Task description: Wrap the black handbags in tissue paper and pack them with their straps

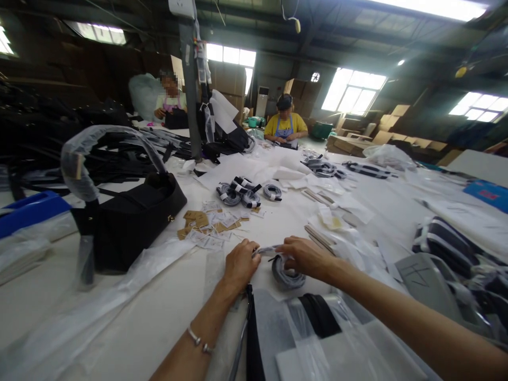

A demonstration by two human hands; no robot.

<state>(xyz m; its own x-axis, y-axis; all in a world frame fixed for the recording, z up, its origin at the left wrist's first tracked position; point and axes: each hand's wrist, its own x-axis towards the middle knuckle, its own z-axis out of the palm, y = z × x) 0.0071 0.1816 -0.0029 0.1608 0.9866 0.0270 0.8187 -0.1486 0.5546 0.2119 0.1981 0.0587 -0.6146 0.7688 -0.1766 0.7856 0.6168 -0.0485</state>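
A grey, plastic-wrapped strap is wound into a coil (pixel 284 279) on the white table, its free end stretched between my hands. With bent fingers, my left hand (pixel 240 265) pinches that end. My right hand (pixel 305 257) is closed on the strap at the top of the coil; its fingertips are partly hidden. Just below lies a black strap (pixel 319 315) under clear plastic, on white sheets. Beyond my left hand is a loose pile of paper tags (pixel 210 227), brown and white.
A black handbag (pixel 135 222) with a plastic-wrapped handle stands at left, beside a blue object (pixel 34 211). Several coiled straps (pixel 240 191) lie ahead. At right are a grey plastic piece (pixel 432 280) and wrapped dark bundles (pixel 444 243). Two people sit across the table near a post (pixel 189 90).
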